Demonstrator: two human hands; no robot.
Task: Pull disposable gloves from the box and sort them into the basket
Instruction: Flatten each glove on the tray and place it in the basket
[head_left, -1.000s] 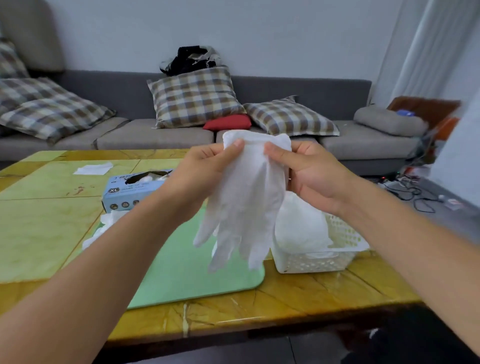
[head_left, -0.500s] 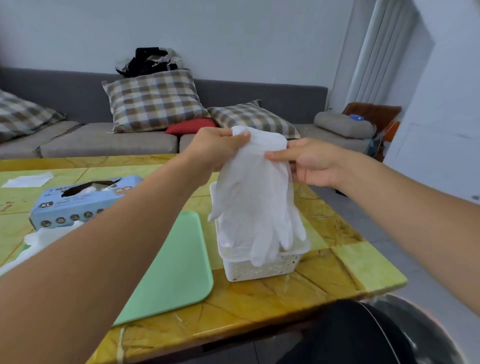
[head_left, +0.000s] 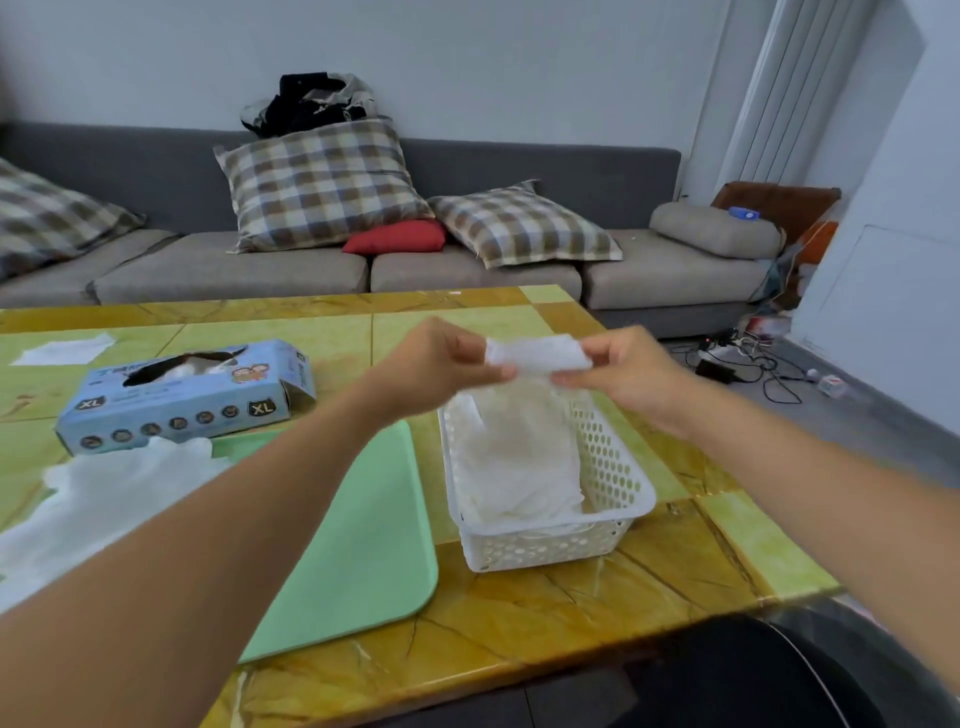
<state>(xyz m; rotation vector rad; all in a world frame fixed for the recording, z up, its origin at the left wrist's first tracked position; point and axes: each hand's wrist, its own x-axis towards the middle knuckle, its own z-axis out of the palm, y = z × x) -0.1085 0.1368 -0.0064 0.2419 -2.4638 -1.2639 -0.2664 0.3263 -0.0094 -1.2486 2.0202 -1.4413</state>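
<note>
Glove lowered into basket, left hand and right hand pinching its cuff

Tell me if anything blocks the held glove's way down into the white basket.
Nothing visible does. Both the left hand and right hand pinch the glove right above the white basket, whose open top holds only earlier gloves.

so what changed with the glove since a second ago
Both hands, left hand and right hand, carried the glove down from chest height over the mat to just above the basket, its fingers now hanging inside. Both still pinch its cuff. The box and mat stayed put.
</note>
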